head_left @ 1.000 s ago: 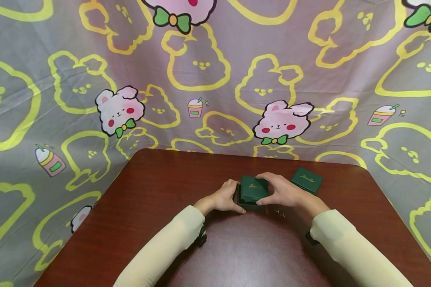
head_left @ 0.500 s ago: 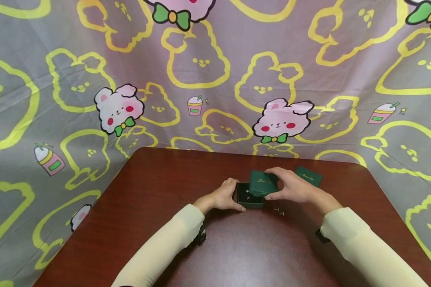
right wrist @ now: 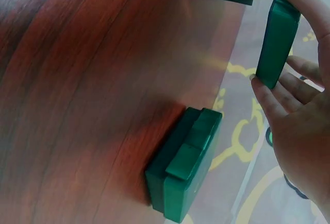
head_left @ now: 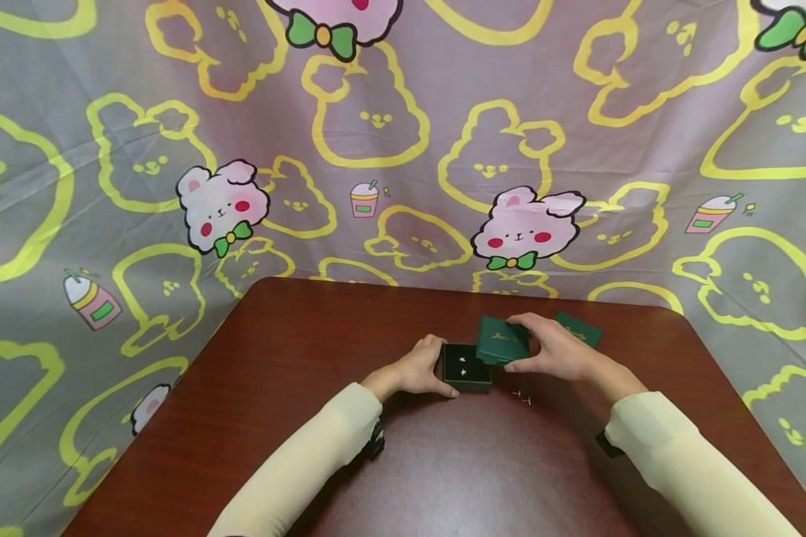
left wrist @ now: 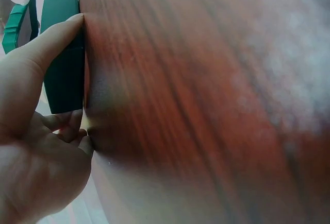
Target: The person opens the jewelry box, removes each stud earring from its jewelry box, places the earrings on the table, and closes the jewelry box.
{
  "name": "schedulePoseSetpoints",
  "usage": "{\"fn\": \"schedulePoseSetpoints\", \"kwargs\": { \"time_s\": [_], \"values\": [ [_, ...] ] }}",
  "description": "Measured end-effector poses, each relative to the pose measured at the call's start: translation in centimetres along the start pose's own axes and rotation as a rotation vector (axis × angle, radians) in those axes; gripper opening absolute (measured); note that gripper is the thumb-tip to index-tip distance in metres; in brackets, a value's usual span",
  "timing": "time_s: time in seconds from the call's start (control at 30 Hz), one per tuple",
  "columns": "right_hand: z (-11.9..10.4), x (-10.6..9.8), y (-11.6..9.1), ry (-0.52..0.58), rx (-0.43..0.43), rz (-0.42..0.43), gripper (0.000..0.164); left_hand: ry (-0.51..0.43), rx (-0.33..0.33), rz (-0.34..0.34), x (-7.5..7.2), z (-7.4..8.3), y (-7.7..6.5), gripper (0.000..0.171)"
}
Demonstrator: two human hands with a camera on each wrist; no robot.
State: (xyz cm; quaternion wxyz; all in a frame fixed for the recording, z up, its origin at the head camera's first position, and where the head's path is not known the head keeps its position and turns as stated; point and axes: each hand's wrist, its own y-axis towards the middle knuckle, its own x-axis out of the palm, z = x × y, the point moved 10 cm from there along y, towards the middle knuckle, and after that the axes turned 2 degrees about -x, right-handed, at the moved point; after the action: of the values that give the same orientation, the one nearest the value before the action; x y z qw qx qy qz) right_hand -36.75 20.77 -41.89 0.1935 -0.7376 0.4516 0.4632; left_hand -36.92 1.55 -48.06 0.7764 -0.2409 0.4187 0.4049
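Observation:
My left hand (head_left: 416, 367) grips the open green jewelry box base (head_left: 470, 387) by its left side, thumb at the front and fingers behind, as the left wrist view also shows. Two small silver star earrings (head_left: 463, 359) sit on the black insert inside it. My right hand (head_left: 554, 352) holds the green box lid (head_left: 500, 341), lettered in gold, raised over the base's right side and overlapping its corner. In the right wrist view the lid (right wrist: 278, 44) is pinched between thumb and fingers. Two small thin metal pieces (head_left: 526, 401) lie on the table right of the base.
A second green jewelry box (head_left: 580, 330), closed, stands behind my right hand; the right wrist view shows this box (right wrist: 185, 167) on the table near the edge. The dark reddish table (head_left: 295, 328) ends at a patterned cloth backdrop (head_left: 403, 186).
My right hand has lifted the lid off the base and carried it rightward, uncovering the earrings. The left hand has stayed in place on the base.

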Motion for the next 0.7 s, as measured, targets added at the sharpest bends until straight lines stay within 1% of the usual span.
{"fn": "schedulePoseSetpoints", "kwargs": {
  "time_s": [0.33,0.7],
  "values": [
    [1.5,-0.4,-1.0,-0.001,0.057,0.012,0.091,0.006,0.003,0.005,0.1,0.0,0.0,0.093],
    [3.5,0.1,-2.3,0.014,0.087,0.041,0.09,0.002,0.004,0.003,0.2,-0.2,-0.1,0.094]
  ]
}}
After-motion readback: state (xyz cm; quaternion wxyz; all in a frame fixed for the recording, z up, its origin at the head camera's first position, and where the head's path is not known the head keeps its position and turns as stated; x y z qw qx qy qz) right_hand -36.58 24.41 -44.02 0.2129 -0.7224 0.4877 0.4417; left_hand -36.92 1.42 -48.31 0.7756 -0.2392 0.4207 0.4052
